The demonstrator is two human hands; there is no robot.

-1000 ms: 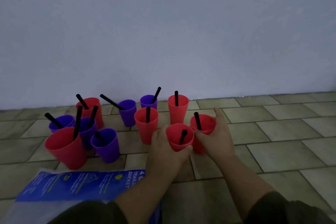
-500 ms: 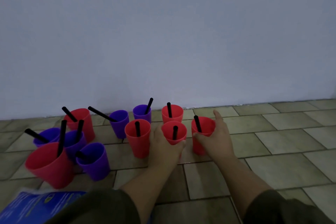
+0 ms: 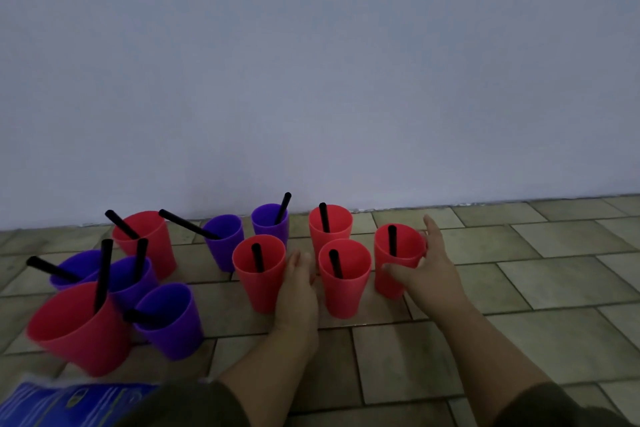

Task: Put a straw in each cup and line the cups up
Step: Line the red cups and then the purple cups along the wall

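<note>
Several red and purple cups stand on the tiled floor by the wall, each with a black straw in it. My right hand (image 3: 427,270) grips the rightmost red cup (image 3: 394,282), thumb across its front and fingers behind it. Left of it stands a middle red cup (image 3: 344,291), with another red cup (image 3: 329,222) behind it. My left hand (image 3: 298,291) lies between the middle red cup and a further red cup (image 3: 256,288), its straight fingers resting against that cup's right side. Two purple cups (image 3: 223,236) (image 3: 268,218) stand at the back.
A loose cluster at the left holds a big red cup (image 3: 74,333), a purple cup (image 3: 169,319), two more purple cups and a red cup (image 3: 152,243) behind. A blue printed packet (image 3: 69,404) lies at the bottom left. The wall (image 3: 311,80) rises just behind the cups.
My left hand has let go of the middle red cup, which now stands on the floor, and has shifted left against the neighbouring red cup. My right hand has moved its cup to the right.
</note>
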